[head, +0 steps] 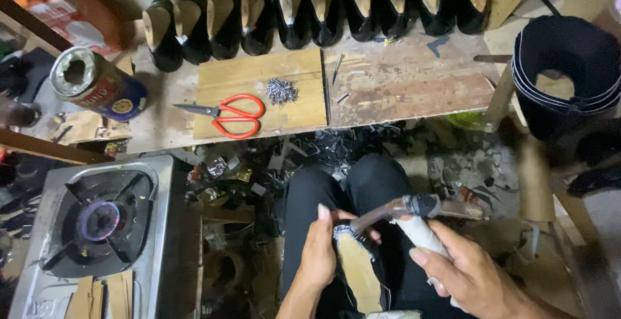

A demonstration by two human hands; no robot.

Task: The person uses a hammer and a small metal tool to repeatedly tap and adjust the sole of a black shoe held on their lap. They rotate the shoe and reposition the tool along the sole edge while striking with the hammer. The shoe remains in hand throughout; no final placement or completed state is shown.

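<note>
My left hand [318, 254] grips a black shoe upper stretched over a pale wooden last [359, 272], sole side up, resting on my lap. My right hand [472, 279] is closed around the white-taped handle of a lasting tool [414, 219]. Its metal jaws reach left to the upper's edge at the toe, close to my left fingertips. My black trousers lie under both hands.
A wooden bench [401, 83] ahead holds red-handled scissors [229, 115], a pile of small nails [282, 91] and a row of black shoes on lasts [310, 12]. A tin can [97, 83] lies at left. A lit gas stove [97, 219] sits lower left. Stacked black uppers [563, 67] are right.
</note>
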